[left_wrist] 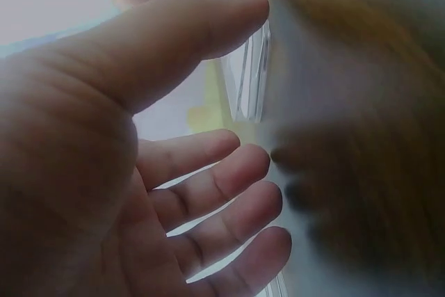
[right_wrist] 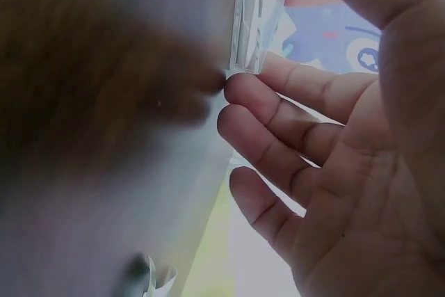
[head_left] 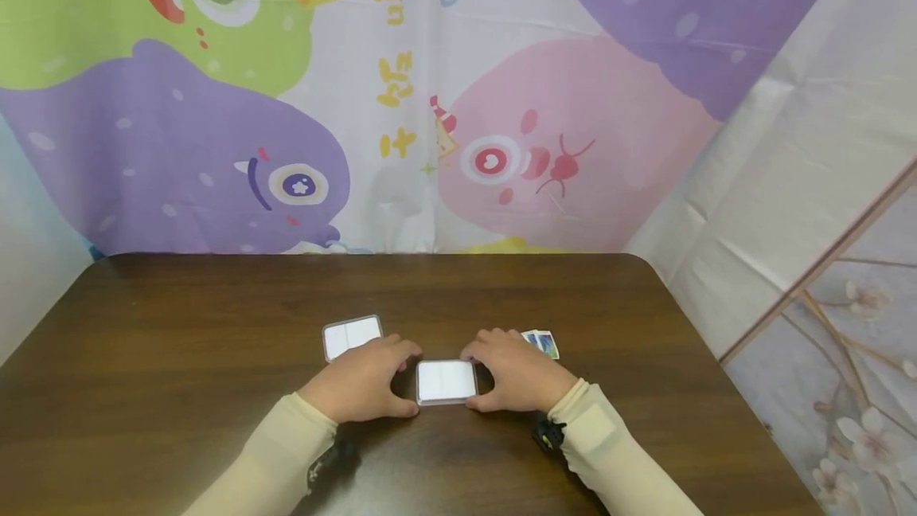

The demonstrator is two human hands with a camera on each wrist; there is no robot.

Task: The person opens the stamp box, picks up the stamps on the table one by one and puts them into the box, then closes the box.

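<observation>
A clear plastic case (head_left: 446,380) with white contents lies flat on the table between my hands. My right hand (head_left: 517,370) pinches its right end, thumb at the near corner and a finger at the far corner; the other fingers are loosely bent in the right wrist view. Close to the case's left end is my left hand (head_left: 365,377), thumb and fingers spread apart. In the left wrist view its thumb (left_wrist: 201,26) crosses in front of the case (left_wrist: 247,92); whether it touches is unclear. A second clear case (head_left: 351,334) sits beyond the left hand, partly hidden by it.
Small colourful cards (head_left: 546,345) lie just beyond the right hand, partly covered by it. The brown wooden table (head_left: 179,388) extends to a cartoon-printed cloth (head_left: 401,205) at the back. A flower-printed panel (head_left: 860,388) stands at the right.
</observation>
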